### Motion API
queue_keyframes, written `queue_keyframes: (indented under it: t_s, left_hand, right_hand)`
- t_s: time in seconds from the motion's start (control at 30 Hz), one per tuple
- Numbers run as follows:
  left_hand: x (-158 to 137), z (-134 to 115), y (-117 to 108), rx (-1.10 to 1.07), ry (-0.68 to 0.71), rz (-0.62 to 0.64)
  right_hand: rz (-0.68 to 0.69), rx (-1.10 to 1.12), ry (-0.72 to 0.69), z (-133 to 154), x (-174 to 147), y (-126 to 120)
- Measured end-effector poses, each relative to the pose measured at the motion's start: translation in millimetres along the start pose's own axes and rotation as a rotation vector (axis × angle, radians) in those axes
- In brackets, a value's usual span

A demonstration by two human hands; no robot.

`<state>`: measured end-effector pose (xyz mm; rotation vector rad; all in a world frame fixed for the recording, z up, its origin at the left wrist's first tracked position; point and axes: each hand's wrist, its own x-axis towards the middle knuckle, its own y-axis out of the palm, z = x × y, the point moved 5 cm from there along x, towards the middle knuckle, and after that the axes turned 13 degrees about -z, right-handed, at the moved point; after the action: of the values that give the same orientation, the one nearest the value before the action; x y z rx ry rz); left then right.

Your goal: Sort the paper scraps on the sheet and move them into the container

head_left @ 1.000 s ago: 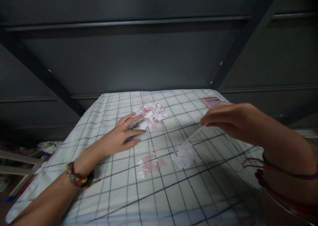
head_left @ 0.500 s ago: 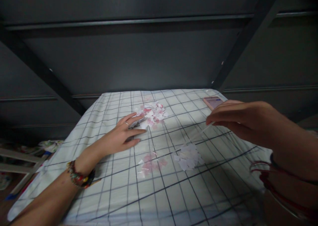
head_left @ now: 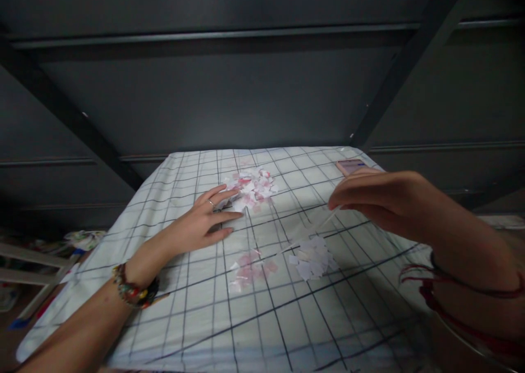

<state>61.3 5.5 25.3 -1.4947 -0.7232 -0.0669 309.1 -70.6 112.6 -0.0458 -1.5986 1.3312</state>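
Note:
My left hand (head_left: 211,217) lies with fingers spread at the near left side of a heap of torn pink and white paper scraps (head_left: 256,187). My right hand (head_left: 369,198) is closed over the back end of slim, pale tweezers (head_left: 318,225), which are blurred. Their tip slants down to the left, above the tablecloth between two smaller groups of scraps. One is a loose cluster of pink scraps (head_left: 250,269), the other a pile of white scraps (head_left: 314,258). Whether a scrap is in the tip, I cannot tell.
A white cloth with dark grid lines (head_left: 192,318) covers the table. Partly behind my right hand lies a phone (head_left: 348,167). A dark panelled wall (head_left: 246,99) stands at the table's far edge. Pale rails (head_left: 33,274) stand on the floor side at left.
My right hand has moved left with the tweezers, whose tip has passed from behind the white pile toward the pink cluster. The left hand stays where it was.

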Motion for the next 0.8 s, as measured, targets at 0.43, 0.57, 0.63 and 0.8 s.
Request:
queue_keyframes:
  t_s: [0.43,0.57,0.63,0.8]
  left_hand:
    - [-2,1,2,-0.025,-0.012,0.048]
    - [-3,1,3,-0.032,-0.013,0.063]
    - [-3,1,3,-0.03,-0.017,0.067]
    - [-3,1,1,-0.039,-0.017,0.055]
  right_hand:
    - [-0.157,-0.129,0.034,-4,4,8]
    - [-0.165,-0.379,0.038,-10,3,24]
    - [-0.17,-0.447,0.03,-11,3,29]
    - [-0.045,-0.536,0.038,-9,3,35]
